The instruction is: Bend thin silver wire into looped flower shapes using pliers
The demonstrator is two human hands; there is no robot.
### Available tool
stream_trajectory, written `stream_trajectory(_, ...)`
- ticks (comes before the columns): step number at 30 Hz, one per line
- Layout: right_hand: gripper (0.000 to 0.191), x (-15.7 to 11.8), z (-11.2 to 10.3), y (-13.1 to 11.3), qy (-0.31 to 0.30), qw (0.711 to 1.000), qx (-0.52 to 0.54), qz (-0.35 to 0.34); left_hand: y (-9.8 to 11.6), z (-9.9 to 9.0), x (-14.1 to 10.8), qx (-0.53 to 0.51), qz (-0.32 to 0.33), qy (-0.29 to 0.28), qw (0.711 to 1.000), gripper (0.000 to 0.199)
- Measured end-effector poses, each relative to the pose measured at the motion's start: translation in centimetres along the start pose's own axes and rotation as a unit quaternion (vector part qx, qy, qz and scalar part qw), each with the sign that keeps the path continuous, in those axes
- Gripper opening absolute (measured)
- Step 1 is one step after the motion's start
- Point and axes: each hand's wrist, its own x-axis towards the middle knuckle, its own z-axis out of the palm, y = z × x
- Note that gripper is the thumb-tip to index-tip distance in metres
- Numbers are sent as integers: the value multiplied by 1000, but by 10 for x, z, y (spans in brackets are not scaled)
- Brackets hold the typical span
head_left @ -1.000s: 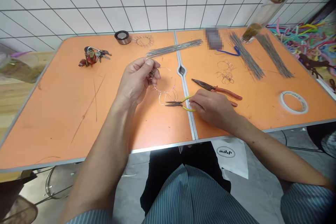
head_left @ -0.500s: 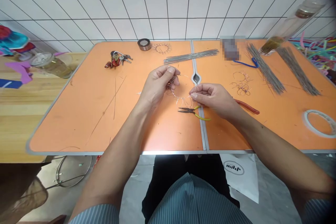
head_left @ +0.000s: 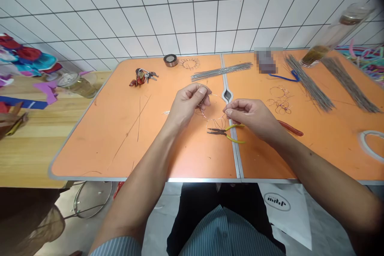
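Note:
A thin copper-coloured wire ring [head_left: 213, 119] with small loops along its edge hangs between my hands above the orange table. My left hand [head_left: 193, 98] pinches the ring's left side, its fingers closed. On the right side, my right hand [head_left: 244, 111] holds the ring between thumb and forefinger. Pliers with yellow handles [head_left: 220, 131] lie just below the ring, jaws pointing left. A red-handled tool [head_left: 291, 128] is partly hidden by my right forearm. Two more looped wire pieces rest on the table, one at the back [head_left: 189, 63] and one at the right [head_left: 279, 92].
Bundles of straight wire lie at the back [head_left: 222, 71] and right [head_left: 310, 84]. Around them are keys [head_left: 144, 77], a tape roll [head_left: 171, 60], a glass jar [head_left: 315, 54] and a white ring [head_left: 372, 146]. At the far left, another person's hand [head_left: 9, 122] shows.
The view has shifted, so the table appears lower and further right. More of the yellow pliers shows. Another person's hand has come into view at the left. My hands keep hold of the ring.

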Motion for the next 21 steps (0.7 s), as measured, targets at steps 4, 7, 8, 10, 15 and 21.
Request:
stream_trajectory(4, 18, 1, -2, -1, 8, 1000, -23, -4, 1, 2, -1, 25, 29, -6, 999, 40)
stream_trajectory(7, 16, 2, -3, 0, 16, 999, -49, -15, 1, 3, -2, 40, 41, -4, 998, 38)
stream_trajectory(8, 16, 3, -3, 0, 18, 998, -59, -20, 1, 3, -3, 45, 45, -4, 998, 38)
stream_trajectory(10, 16, 4, -3, 1, 24, 996, -81, -28, 2, 3, -3, 54, 53, -5, 997, 37)
stream_trajectory(15, 15, 5, -3, -2, 37, 992, -110, -43, 4, 4, -4, 70, 64, 0, 996, 38)
stream_trajectory(21, 14, 5, -2, -8, 53, 992, -103, -59, 3, 4, -5, 70, 61, 0, 996, 31)
